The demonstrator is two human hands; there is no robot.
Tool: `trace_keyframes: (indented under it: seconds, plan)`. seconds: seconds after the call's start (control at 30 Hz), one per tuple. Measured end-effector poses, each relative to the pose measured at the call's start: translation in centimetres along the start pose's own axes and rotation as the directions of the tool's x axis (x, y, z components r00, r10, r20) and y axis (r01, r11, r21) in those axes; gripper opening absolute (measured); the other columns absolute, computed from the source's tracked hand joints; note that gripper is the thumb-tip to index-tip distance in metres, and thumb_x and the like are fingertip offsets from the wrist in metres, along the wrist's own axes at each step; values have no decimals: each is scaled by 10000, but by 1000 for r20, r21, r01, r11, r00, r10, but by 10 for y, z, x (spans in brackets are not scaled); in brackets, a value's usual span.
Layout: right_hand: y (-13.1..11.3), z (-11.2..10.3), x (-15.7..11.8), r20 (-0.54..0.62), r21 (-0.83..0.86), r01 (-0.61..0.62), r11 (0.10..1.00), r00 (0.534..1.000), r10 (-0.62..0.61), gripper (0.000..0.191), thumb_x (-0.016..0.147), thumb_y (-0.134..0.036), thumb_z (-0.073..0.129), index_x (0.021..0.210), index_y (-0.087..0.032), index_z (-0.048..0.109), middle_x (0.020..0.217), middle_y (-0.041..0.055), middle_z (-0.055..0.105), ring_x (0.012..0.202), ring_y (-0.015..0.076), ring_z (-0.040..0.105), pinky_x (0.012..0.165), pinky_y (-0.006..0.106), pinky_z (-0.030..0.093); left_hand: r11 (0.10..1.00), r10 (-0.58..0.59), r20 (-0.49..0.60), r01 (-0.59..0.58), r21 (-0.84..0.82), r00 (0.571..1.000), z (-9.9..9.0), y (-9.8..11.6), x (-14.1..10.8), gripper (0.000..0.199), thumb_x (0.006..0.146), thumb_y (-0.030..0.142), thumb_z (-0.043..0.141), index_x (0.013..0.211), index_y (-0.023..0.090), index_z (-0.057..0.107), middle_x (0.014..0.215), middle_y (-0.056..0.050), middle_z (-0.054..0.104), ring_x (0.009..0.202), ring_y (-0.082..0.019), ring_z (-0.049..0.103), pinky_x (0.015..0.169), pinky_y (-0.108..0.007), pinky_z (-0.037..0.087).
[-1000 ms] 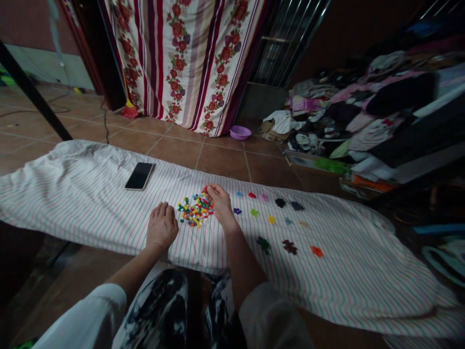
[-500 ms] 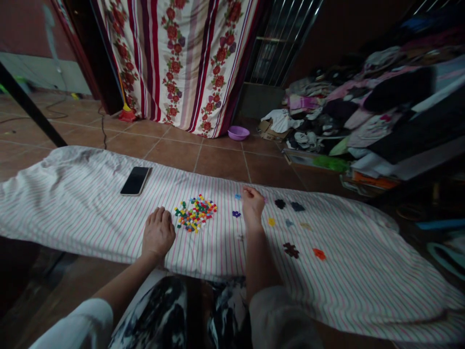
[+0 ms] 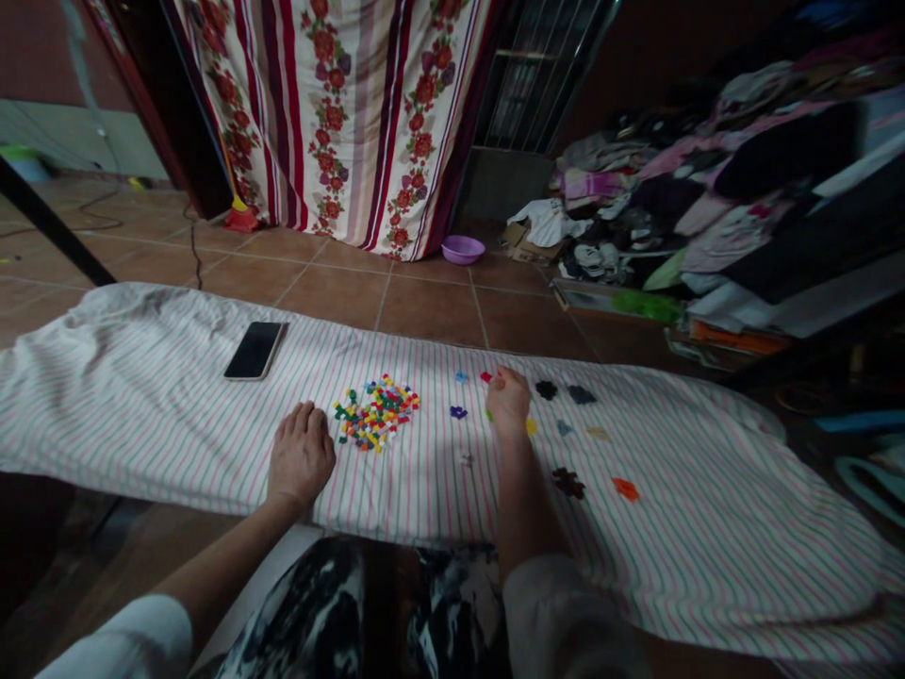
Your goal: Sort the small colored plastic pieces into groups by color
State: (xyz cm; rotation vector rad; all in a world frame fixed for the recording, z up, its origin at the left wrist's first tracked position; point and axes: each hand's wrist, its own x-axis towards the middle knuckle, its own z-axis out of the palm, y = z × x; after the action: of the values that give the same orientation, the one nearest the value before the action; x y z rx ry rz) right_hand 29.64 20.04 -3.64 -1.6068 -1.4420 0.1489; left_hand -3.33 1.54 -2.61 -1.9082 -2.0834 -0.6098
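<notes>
My left hand (image 3: 302,453) lies flat on the striped cloth (image 3: 233,453), fingers stretched out, beside a mixed heap of small coloured blocks (image 3: 374,415). Over the small colour groups, my right hand (image 3: 509,401) has its fingers pinched together; whatever they hold is hidden. Close to its fingertips are red pieces (image 3: 485,376), and yellow pieces (image 3: 531,427) show partly behind the wrist. Left of that hand lie light blue pieces (image 3: 461,376), purple pieces (image 3: 458,412) and whitish pieces (image 3: 467,459). To its right sit black pieces (image 3: 546,389), dark grey pieces (image 3: 582,394), brown pieces (image 3: 568,483) and orange pieces (image 3: 626,488).
A phone (image 3: 255,351) rests on the cloth at the left. Beyond the far edge, a purple basin (image 3: 463,250) stands on the tiled floor before a flowered curtain (image 3: 360,123). Heaped clothes (image 3: 657,189) fill the back right.
My right hand has shifted slightly to the right, uncovering the red pieces and partly covering the yellow ones. The left hand stays flat beside the heap. The view has moved a little.
</notes>
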Motion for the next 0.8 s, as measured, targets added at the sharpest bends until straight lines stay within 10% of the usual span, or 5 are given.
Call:
trace_keyframes:
  seconds: [0.8]
  plan:
    - [2, -2, -1, 141, -7, -6, 1000, 990, 7, 455, 711, -165, 389, 1031, -158, 713, 969, 119, 701, 971, 267, 613, 964, 442, 449, 1000, -12, 33, 11, 12, 999, -3, 3, 1, 287, 853, 192, 407, 1090, 131, 558, 1258, -191, 581, 1241, -312, 489, 1042, -479, 391]
